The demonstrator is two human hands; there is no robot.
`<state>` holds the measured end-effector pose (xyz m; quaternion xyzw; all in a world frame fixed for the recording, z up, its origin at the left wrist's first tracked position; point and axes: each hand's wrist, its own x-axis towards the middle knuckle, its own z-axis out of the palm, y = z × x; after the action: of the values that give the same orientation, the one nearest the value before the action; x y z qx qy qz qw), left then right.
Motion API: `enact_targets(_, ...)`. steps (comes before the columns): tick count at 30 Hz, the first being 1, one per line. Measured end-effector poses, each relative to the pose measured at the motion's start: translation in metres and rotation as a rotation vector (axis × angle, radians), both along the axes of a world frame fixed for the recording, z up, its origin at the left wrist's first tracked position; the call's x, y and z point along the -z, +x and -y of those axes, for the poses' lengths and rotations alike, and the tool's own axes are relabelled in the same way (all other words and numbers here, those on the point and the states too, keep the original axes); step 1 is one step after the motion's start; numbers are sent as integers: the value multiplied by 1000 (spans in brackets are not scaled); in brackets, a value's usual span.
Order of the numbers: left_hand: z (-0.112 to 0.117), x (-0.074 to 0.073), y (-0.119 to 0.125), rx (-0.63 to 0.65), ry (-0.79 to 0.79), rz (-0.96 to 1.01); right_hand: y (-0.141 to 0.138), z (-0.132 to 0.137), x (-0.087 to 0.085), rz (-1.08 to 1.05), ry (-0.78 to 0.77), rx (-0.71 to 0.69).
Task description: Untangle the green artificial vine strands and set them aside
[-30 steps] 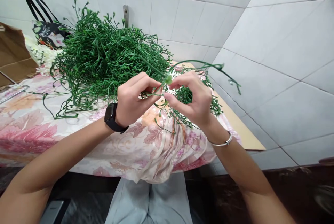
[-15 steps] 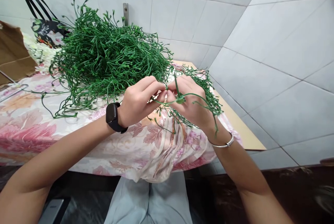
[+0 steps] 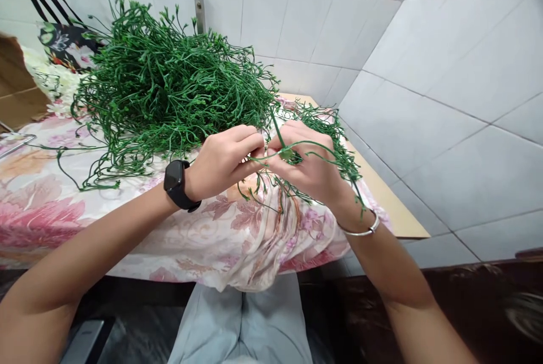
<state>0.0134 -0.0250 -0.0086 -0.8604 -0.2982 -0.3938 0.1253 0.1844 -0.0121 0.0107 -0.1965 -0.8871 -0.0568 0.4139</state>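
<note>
Both hands meet over the table's near side, fingertips almost touching. My left hand [image 3: 229,154], with a black watch on its wrist, is pinched on the end of a thin green stem. Fingers closed, my right hand [image 3: 307,163] grips the same branching artificial flower stem [image 3: 287,151]; its thin arms stick up and out across the knuckles. A large heap of green stems [image 3: 182,86] lies behind and left of my hands. Beyond and below my right hand is a smaller bunch of green stems [image 3: 324,123]. My fingertips partly hide the held piece.
A floral cloth [image 3: 169,239] covers the table, bunched at the front edge. White flowers [image 3: 61,89], a floral bag [image 3: 65,44] and brown cardboard [image 3: 19,86] are at the left. Tiled walls [image 3: 449,69] close in behind and at the right. A bare board edge [image 3: 394,211] shows at right.
The fingers of both hands have shifted slightly on the stem, and its branches have turned a little over my right hand. The whole view has moved slightly.
</note>
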Motion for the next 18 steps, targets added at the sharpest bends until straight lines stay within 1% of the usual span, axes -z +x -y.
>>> enact_targets(6,2,2,4,-15,-39,93,-1,1,-1,-47,56,20)
enact_targets(10,7,-1,7,-4,-88,158,-1,2,-1,-71,61,29)
enact_targets(14,11,-3,12,-1,-124,258,-3,2,2,-132,94,7)
enact_targets(16,10,-4,12,-10,-129,288,-5,2,5,-163,115,4)
enact_targets(18,6,-4,8,-46,-142,312,-7,2,7,-177,135,14)
